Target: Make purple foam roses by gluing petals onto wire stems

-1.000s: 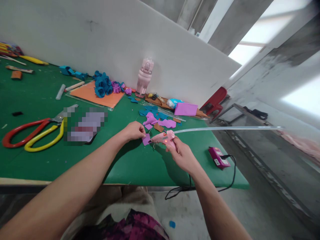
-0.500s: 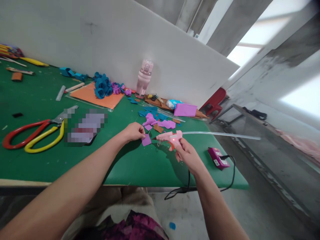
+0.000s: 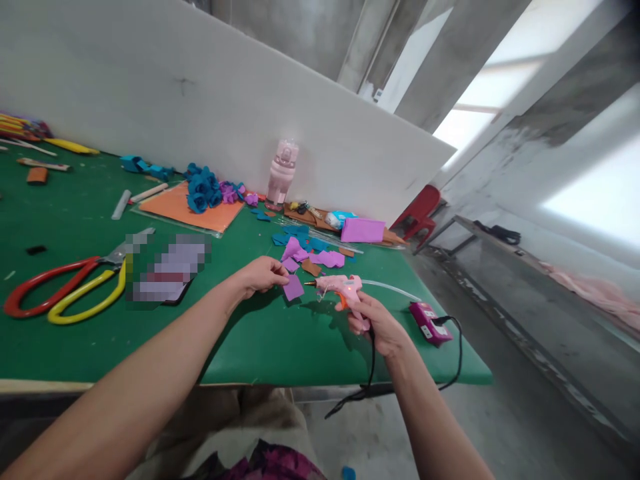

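From where I stand, the red-and-yellow-handled scissors (image 3: 103, 261) lie at the left of the green surface (image 3: 240, 353), with a blurred lilac item (image 3: 167, 273) just beside their blades; both are well out of the way.

Further right, the left hand (image 3: 264, 273) pinches a purple paper square (image 3: 293, 288) by its upper left corner, fingers closed on just that edge. That seems a sensible hold: most of the face is bare, and the skin is on the far side from the heat. I'd keep the sheet flat and the fingertips no nearer the middle.

Purple scraps (image 3: 327, 259) lie just behind it; a little room there would help against stray glue.

The pink glue gun (image 3: 345, 285) points its metal nozzle at the square's right edge, very near, though I can't tell whether they touch. The right hand (image 3: 377, 320) has its fingers wrapped round the grip; whether the orange trigger is pressed, I can't make out. Light, even pressure would probably suit such thin paper.

Behind the gun sticks a clear glue stick (image 3: 390, 287), and rightmost sits a magenta box (image 3: 431, 323) with a black cord (image 3: 461, 353), best left slack.
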Demonstrator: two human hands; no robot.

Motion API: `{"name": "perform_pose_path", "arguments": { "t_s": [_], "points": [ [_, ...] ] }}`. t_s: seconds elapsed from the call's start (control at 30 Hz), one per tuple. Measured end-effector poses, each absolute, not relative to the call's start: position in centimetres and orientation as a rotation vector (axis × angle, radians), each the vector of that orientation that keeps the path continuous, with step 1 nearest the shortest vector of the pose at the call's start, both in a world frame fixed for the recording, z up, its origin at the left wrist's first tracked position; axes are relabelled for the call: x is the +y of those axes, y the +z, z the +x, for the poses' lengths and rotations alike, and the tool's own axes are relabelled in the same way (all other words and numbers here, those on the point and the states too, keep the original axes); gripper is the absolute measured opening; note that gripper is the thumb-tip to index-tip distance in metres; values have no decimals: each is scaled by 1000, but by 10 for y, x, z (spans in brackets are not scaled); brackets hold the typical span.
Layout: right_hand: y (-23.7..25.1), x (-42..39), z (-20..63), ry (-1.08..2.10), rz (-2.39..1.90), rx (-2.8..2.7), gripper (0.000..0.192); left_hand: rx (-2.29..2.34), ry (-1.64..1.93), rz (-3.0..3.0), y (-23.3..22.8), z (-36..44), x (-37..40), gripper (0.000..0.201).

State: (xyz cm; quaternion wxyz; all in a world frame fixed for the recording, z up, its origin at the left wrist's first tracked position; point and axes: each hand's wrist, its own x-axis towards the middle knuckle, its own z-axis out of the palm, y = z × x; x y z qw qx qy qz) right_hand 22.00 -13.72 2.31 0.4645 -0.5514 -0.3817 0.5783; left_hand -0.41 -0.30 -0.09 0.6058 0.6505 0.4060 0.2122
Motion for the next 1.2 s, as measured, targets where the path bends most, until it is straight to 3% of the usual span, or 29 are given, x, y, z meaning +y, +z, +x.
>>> {"name": "perform_pose_path", "arguments": {
  "t_s": [0.73, 0.9, 1.07, 1.2],
  "points": [
    [16, -121, 255, 1140, -1542, -1010, 30, 679, 519, 1265, 9, -8, -4, 34],
    [0, -104, 281, 718, -1990, -1201, 19, 716, 537, 1272, 11, -7, -4, 33],
    [2, -106, 285, 323, -2211, -1536, 37, 833, 641, 1365, 15, -7, -7, 27],
    [25, -103, 264, -53, -2222, -1481, 42, 948, 687, 1504, 27, -8, -9, 22]
  ]
}}
